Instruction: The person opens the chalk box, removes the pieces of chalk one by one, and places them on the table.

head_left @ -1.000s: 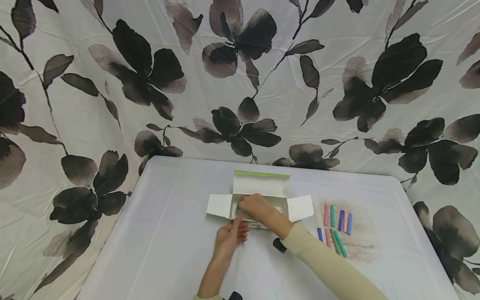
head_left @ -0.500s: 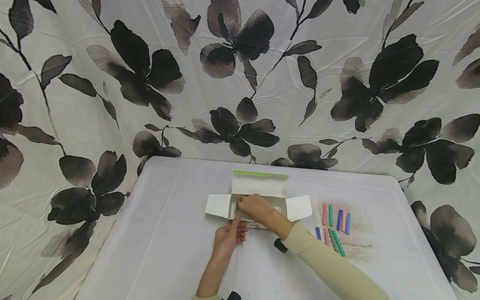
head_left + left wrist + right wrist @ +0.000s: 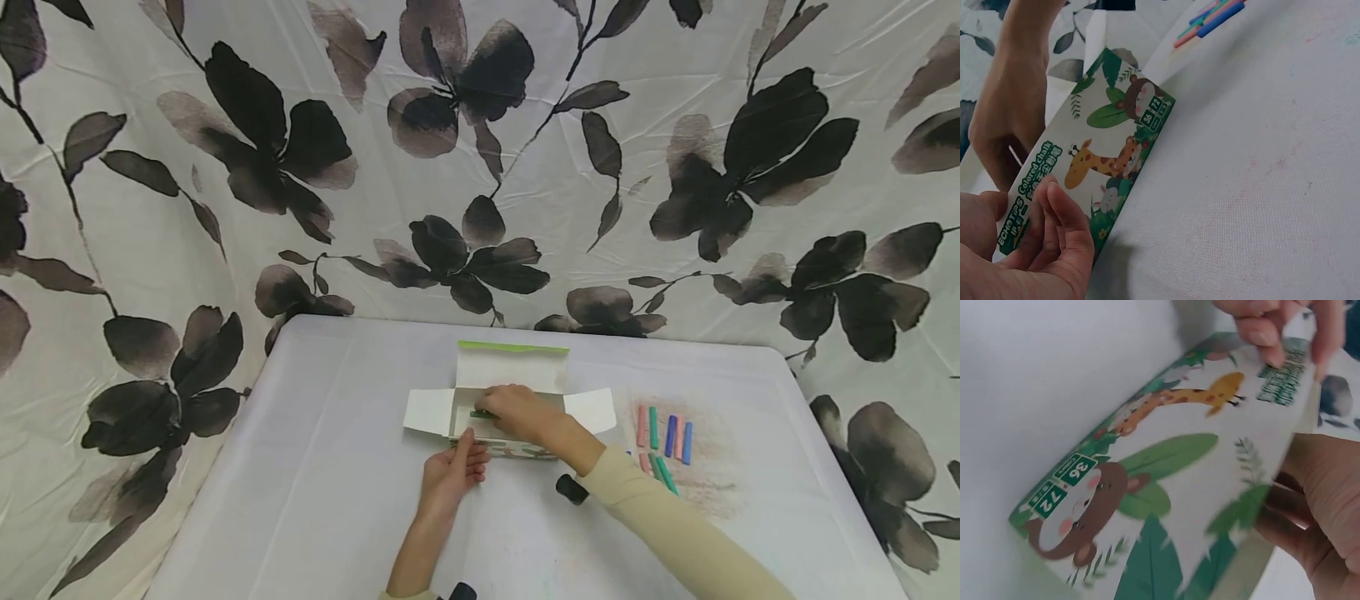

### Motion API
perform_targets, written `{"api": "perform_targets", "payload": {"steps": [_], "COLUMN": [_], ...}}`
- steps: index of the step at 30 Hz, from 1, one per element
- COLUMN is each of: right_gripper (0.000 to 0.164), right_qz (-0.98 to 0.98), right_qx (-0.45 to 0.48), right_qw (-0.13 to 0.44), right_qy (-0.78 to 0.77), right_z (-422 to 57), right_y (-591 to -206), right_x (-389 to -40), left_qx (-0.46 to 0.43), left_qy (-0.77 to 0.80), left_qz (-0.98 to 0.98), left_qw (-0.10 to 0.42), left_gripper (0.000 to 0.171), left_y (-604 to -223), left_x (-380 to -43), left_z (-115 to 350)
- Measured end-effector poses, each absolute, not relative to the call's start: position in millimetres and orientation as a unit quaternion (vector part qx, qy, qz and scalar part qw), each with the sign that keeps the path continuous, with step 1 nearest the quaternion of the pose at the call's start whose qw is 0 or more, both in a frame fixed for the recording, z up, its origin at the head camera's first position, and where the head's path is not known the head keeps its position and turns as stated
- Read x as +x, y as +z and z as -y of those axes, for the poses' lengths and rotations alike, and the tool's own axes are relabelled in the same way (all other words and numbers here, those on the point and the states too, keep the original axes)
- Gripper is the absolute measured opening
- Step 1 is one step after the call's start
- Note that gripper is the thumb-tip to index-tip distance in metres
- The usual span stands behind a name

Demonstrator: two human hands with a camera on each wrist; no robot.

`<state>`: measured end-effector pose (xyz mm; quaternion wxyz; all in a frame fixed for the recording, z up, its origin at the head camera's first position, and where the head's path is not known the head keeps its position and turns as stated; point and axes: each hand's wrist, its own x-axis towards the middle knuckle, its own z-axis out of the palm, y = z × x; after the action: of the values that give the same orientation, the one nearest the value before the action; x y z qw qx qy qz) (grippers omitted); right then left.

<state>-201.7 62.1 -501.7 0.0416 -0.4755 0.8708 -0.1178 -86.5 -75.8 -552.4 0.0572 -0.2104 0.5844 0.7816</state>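
Observation:
An open chalk box (image 3: 521,450) with animal drawings on its front stands on the table, its lid and side flaps spread out. My left hand (image 3: 450,479) grips the box's front wall near the left end, thumb at the top edge and fingers against the printed face (image 3: 1107,147). My right hand (image 3: 517,412) reaches inside from the right and pinches a dark green chalk stick (image 3: 480,414) at the box's left part. In the right wrist view, the right hand's fingers (image 3: 1291,512) pass behind the front wall, so their tips are hidden there.
Several pink, green and blue chalk sticks (image 3: 670,436) lie to the right of the box on a dust-smudged patch of the white-covered table (image 3: 322,500). The right sleeve (image 3: 667,525) passes just in front of them. A floral cloth (image 3: 465,167) hangs behind the table.
My right hand has shifted slightly inside the box, and the green chalk at its fingertips shows more plainly. My left hand keeps its grip on the box. The head view has turned slightly right.

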Motion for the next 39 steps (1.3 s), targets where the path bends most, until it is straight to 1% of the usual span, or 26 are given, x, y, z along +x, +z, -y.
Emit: {"api": "perform_targets", "payload": {"steps": [4,9,18,21,28,39], "right_gripper": [0.016,0.023,0.024,0.025,0.025,0.03], "right_qz": [-0.867,-0.857,-0.841,-0.839,-0.835,-0.83], "right_qx": [-0.453,-0.438,-0.413,-0.399,-0.374,-0.307], "right_qw": [0.077,0.084,0.103,0.106,0.087,0.087], "right_qy": [-0.194,-0.26,-0.335,-0.355,-0.394,-0.456], "right_z": [-76.4,-93.6,-119.6,-129.0,-150.8,-183.8], "right_y": [-491.1,-483.6,-472.8,-472.4,-473.3,-466.2], "right_x": [-204.0,-207.3,-208.6,-208.6,-207.1,-198.8], "left_qx": [-0.213,-0.216,-0.215,-0.215,-0.216,-0.209], "left_qy": [0.779,0.776,0.774,0.775,0.775,0.774], "left_qz": [-0.587,-0.59,-0.592,-0.591,-0.59,-0.594], "left_qw": [0.058,0.058,0.059,0.06,0.067,0.064], "left_gripper": [0.057,0.056,0.056,0.056,0.056,0.056], "left_y": [-552.7,-552.8,-550.6,-550.5,-549.1,-552.2], "left_x": [-86.6,-86.5,-85.8,-85.8,-85.6,-86.4], "left_z": [75.5,74.9,75.9,75.8,76.5,76.8]}}
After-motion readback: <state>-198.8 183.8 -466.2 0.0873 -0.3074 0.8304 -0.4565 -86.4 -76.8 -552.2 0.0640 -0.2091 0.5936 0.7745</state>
